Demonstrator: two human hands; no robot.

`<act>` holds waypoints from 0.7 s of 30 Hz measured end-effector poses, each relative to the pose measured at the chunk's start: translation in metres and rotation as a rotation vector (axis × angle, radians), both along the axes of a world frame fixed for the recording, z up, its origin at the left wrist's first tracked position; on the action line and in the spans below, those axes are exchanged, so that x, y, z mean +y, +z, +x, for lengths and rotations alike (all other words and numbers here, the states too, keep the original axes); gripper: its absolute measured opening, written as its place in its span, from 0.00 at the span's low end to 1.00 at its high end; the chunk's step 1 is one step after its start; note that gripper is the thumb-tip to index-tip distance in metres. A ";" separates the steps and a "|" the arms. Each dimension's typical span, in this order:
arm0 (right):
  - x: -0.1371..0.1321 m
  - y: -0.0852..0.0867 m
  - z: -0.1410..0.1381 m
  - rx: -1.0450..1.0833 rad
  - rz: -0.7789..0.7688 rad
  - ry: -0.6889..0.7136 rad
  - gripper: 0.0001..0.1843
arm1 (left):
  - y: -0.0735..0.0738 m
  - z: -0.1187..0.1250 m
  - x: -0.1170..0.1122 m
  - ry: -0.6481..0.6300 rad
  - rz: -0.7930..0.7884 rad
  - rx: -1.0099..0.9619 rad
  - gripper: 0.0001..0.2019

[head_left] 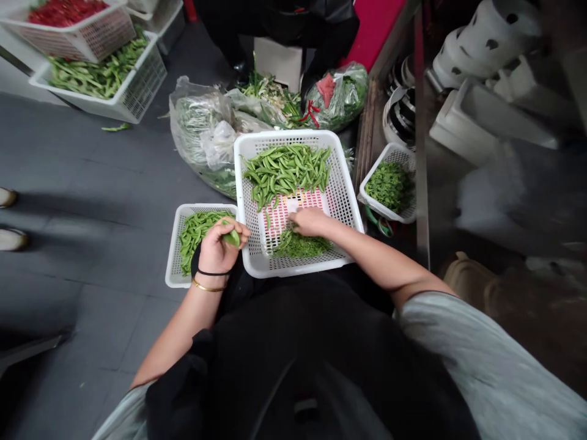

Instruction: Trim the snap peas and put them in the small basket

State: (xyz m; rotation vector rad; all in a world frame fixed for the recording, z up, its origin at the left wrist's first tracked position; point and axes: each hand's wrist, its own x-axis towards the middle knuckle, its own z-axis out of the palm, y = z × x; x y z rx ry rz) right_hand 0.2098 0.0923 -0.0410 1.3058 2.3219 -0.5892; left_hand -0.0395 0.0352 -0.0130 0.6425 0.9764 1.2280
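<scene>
My left hand (219, 244) is closed around a green pea pod (232, 237), held over the edge of a small white basket (173, 260) that holds more pods. My right hand (308, 221) reaches into the large white basket (342, 201) on my lap, fingers curled on a heap of thin green trimmings (300, 244). A pile of whole pea pods (287, 170) fills the far half of that basket.
A small basket of green trimmings (389, 186) stands at the right by a metal shelf. Plastic bags of vegetables (206, 131) lie beyond. Baskets of green beans (98, 76) and red chillies (68, 12) sit at top left. Someone's shoes (9, 238) show at the left.
</scene>
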 end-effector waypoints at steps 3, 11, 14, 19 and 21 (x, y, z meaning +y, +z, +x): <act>0.010 -0.030 -0.046 0.105 0.161 0.198 0.15 | 0.000 -0.004 0.002 -0.167 -0.151 -0.176 0.05; 0.023 -0.055 -0.063 0.240 0.157 0.246 0.12 | -0.008 0.005 -0.009 -0.289 -0.316 -0.241 0.06; 0.003 -0.027 -0.041 0.572 0.219 0.015 0.10 | -0.018 0.022 -0.009 -0.261 -0.357 -0.045 0.11; -0.048 0.008 -0.017 0.997 0.173 -0.033 0.05 | -0.021 0.051 -0.006 -0.196 -0.249 0.025 0.15; -0.059 0.012 -0.009 1.050 0.159 -0.149 0.05 | -0.017 0.056 -0.005 -0.189 -0.212 0.003 0.15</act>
